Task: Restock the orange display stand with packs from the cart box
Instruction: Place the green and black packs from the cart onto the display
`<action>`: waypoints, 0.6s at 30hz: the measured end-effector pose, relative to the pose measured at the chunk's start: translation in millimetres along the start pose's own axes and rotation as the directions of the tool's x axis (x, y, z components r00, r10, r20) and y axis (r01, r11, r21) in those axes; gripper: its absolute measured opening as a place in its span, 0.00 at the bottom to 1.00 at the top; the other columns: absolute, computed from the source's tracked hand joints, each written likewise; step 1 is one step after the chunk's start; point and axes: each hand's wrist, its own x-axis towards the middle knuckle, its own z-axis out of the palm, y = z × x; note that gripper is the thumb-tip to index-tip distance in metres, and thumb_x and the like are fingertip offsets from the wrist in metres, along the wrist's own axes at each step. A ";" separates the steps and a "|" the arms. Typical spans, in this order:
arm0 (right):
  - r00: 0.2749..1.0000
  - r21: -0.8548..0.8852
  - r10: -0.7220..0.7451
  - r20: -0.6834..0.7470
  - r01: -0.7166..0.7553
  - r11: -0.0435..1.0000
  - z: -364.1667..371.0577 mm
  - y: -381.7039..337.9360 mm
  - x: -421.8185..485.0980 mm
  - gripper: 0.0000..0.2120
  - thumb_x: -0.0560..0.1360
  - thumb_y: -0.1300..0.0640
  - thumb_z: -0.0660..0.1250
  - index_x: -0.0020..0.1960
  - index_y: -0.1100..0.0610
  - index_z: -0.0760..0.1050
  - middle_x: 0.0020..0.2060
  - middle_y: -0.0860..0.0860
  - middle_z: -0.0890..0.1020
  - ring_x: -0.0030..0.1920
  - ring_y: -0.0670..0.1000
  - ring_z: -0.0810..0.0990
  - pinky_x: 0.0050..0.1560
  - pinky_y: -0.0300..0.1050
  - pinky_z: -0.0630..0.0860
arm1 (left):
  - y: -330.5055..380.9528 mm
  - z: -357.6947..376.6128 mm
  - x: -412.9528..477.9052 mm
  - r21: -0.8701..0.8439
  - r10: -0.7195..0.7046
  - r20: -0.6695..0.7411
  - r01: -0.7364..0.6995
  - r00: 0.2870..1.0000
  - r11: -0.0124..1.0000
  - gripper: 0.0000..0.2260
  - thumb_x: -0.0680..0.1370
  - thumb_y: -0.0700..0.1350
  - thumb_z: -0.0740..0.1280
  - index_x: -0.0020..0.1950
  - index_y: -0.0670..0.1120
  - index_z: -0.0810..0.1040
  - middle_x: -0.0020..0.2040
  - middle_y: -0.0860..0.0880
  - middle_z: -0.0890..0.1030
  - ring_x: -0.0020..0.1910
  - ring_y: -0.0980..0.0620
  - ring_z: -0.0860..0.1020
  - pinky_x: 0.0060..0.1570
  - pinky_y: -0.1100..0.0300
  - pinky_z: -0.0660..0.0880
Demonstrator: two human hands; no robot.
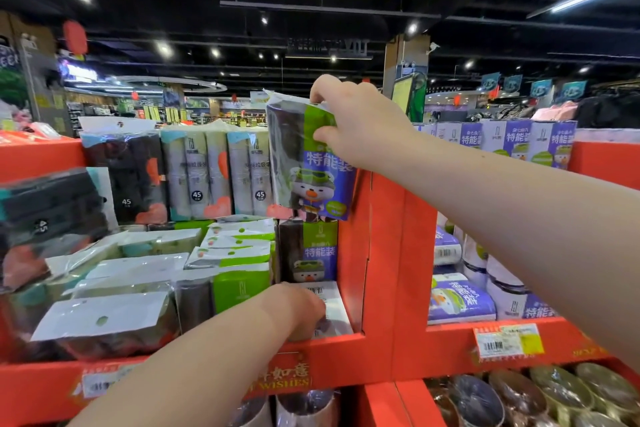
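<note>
My right hand [349, 118] grips the top of a purple and green pack [308, 163] with a cartoon duck, held upright above the right end of the orange display stand [377, 253]. Beneath it stands a matching pack [311, 250]. My left hand [299, 310] reaches into the stand's front right corner, fingers curled over a flat pack with a white barcode label [330, 302]. The cart box is out of view.
Grey and black bag packs [211, 173] stand at the back of the compartment, white-topped packs [138, 277] lie in front. The neighbouring compartment holds purple packs [460, 302]. Wrapped rolls [540, 395] fill the lower shelf. A price tag [507, 340] hangs on the right rim.
</note>
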 end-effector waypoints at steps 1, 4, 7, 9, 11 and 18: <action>1.000 -0.004 0.000 -0.002 0.000 1.000 0.0 0.2 0.4 0.16 0.78 0.53 0.65 0.63 0.53 0.65 0.58 0.52 0.76 0.59 0.56 0.70 0.46 0.47 0.66 | -1.3 -1.5 -2.0 -0.004 0.000 -0.031 0.000 1.000 1.000 0.22 0.78 0.38 0.61 0.73 0.47 0.66 0.69 0.45 0.72 0.65 0.42 0.73 0.52 0.53 0.73; 1.000 -0.016 0.007 -0.013 -0.007 1.000 0.3 0.1 3.2 0.16 0.78 0.53 0.64 0.63 0.53 0.65 0.59 0.52 0.75 0.61 0.57 0.69 0.46 0.47 0.66 | -5.9 -7.4 -5.6 0.084 -0.012 -0.154 0.025 0.988 0.996 0.28 0.75 0.42 0.67 0.74 0.48 0.62 0.66 0.46 0.74 0.62 0.43 0.76 0.47 0.53 0.71; 0.999 -0.028 0.018 -0.027 -0.018 0.999 0.0 -0.6 5.7 0.16 0.78 0.53 0.64 0.63 0.53 0.65 0.59 0.53 0.75 0.60 0.57 0.70 0.46 0.47 0.65 | -10.1 -11.5 -8.3 0.266 0.049 -0.329 0.043 0.943 0.963 0.34 0.78 0.44 0.64 0.78 0.50 0.48 0.67 0.45 0.73 0.62 0.43 0.75 0.56 0.49 0.69; 0.999 -0.034 0.029 -0.042 -0.030 0.999 -1.3 -0.7 7.0 0.15 0.78 0.53 0.64 0.62 0.54 0.66 0.58 0.53 0.76 0.60 0.57 0.70 0.46 0.47 0.65 | -12.9 -14.2 -12.2 0.376 0.123 -0.419 0.049 0.899 0.925 0.33 0.79 0.42 0.60 0.79 0.50 0.45 0.67 0.43 0.71 0.61 0.42 0.76 0.58 0.49 0.68; 0.998 -0.033 0.037 -0.054 -0.039 0.999 -4.5 -2.4 8.0 0.15 0.77 0.53 0.65 0.62 0.54 0.66 0.58 0.54 0.76 0.60 0.58 0.70 0.46 0.47 0.64 | -16.9 -16.5 -17.0 0.463 0.186 -0.458 0.055 0.869 0.885 0.28 0.81 0.42 0.57 0.78 0.51 0.49 0.67 0.41 0.69 0.59 0.41 0.76 0.55 0.50 0.67; 0.994 0.063 0.062 -0.092 -0.056 0.996 -34.3 -3.3 5.7 0.16 0.74 0.54 0.67 0.59 0.54 0.69 0.55 0.54 0.78 0.58 0.59 0.74 0.54 0.51 0.73 | -36.0 -37.6 -13.9 0.404 -0.075 -0.349 0.222 0.934 0.887 0.18 0.81 0.42 0.58 0.71 0.45 0.69 0.69 0.42 0.69 0.64 0.40 0.73 0.59 0.47 0.69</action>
